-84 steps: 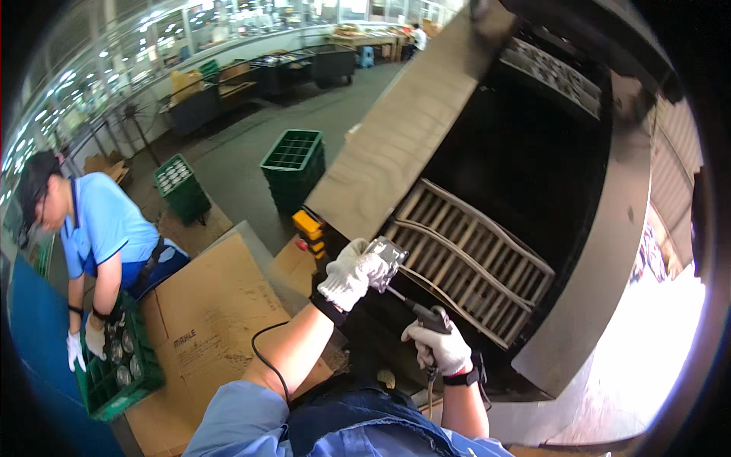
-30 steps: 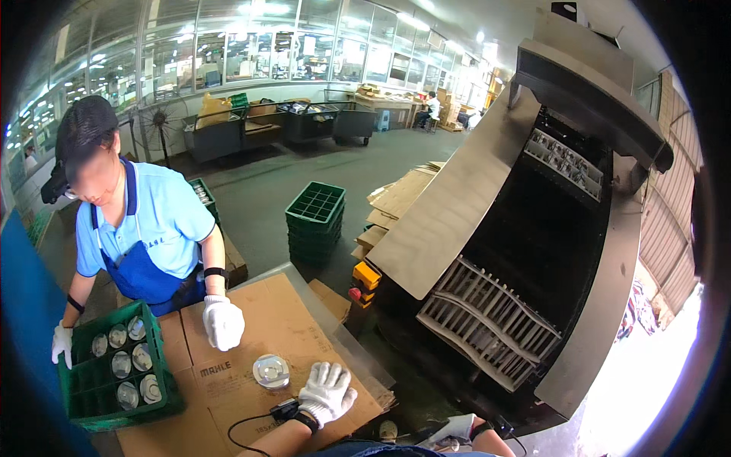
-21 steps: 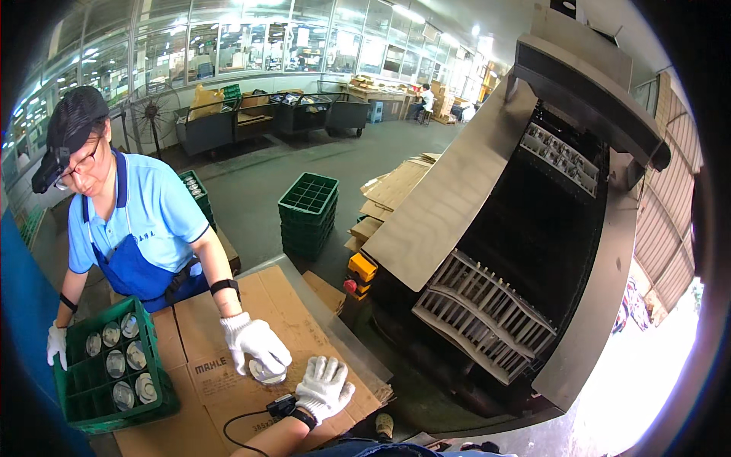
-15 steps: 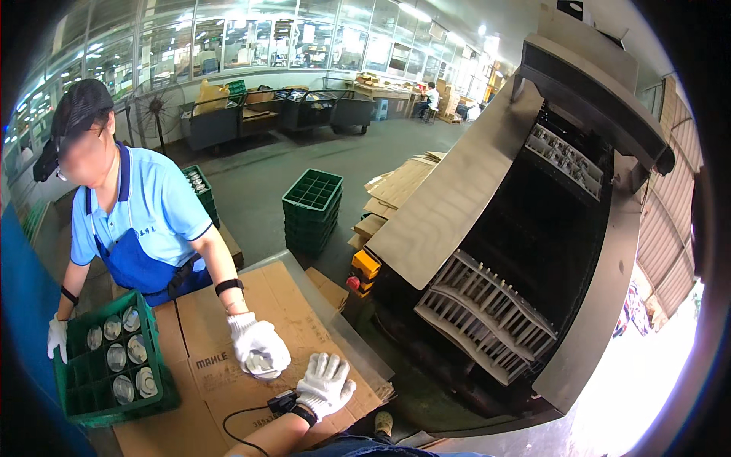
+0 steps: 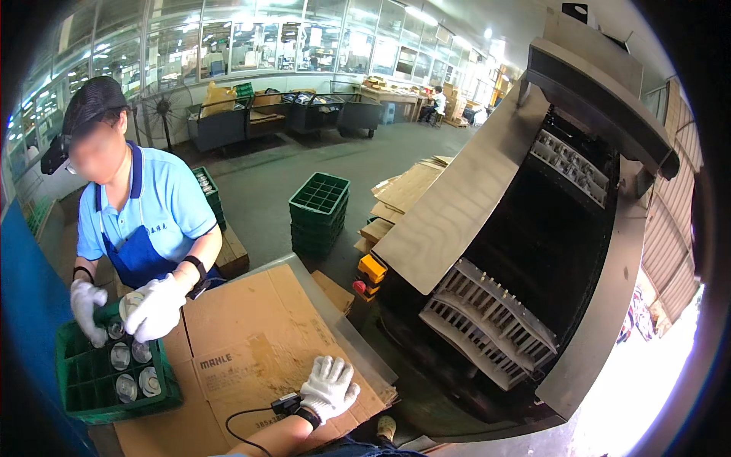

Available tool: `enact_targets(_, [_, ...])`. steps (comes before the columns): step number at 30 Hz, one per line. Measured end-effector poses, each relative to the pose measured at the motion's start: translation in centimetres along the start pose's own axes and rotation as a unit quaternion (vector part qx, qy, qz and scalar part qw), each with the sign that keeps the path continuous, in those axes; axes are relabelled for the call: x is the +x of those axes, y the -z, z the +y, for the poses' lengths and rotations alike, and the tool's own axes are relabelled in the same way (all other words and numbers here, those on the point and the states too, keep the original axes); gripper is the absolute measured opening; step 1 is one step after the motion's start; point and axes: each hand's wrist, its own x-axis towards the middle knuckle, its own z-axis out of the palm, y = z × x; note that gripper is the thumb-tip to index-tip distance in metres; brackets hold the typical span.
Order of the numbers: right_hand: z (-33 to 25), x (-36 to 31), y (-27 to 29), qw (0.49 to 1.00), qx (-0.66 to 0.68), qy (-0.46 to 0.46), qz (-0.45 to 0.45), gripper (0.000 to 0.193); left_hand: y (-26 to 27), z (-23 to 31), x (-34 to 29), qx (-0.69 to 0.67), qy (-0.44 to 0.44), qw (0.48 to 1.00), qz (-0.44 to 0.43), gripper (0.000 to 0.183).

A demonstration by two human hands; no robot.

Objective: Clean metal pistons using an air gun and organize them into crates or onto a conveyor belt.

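My left hand point(image 5: 330, 389), in a white knit glove, lies flat with fingers spread on a brown cardboard sheet point(image 5: 263, 335) covering the table. It holds nothing. A dark strap with a small black device point(image 5: 286, 404) and cable is at its wrist. My right hand is out of view. Across the table, a co-worker's gloved hands point(image 5: 156, 308) are over a green divided crate point(image 5: 114, 413). One of them grips a silvery round metal part point(image 5: 131, 305). Several similar metal parts point(image 5: 126, 387) sit in the crate's compartments.
A large metal machine point(image 5: 457, 206) with a slatted rack point(image 5: 491, 324) stands at right. A yellow control box with a red button point(image 5: 360, 286) is at its near corner. Stacked green crates point(image 5: 320, 209), flattened cardboard point(image 5: 403, 186) and dark carts point(image 5: 312, 114) are behind.
The co-worker's gloved hand with the metal part has gone from beside my left hand to above the green crate. The co-worker's other hand has moved up over the crate. My left hand stays flat.
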Motion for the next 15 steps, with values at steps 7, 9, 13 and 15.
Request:
enact_targets(7, [0.0,0.1,1.2,1.0,0.006,0.008,-0.001,0.05,0.4,0.3,0.3,0.027,0.089,0.996,-0.003,0.05])
enact_targets(9, [0.3,0.1,1.7,1.0,0.01,0.012,-0.003,0.05,0.1,0.3,0.4,0.028,0.118,0.993,-0.007,0.052])
enact_targets(13, [1.1,0.4,2.8,0.999,0.022,0.022,-0.006,0.05,-0.4,-1.1,0.8,0.044,0.235,0.97,-0.042,0.057])
enact_targets(15, [1.9,0.4,3.4,0.999,0.032,0.026,-0.005,0.051,-0.3,-2.2,1.6,0.066,0.326,0.94,-0.077,0.064])
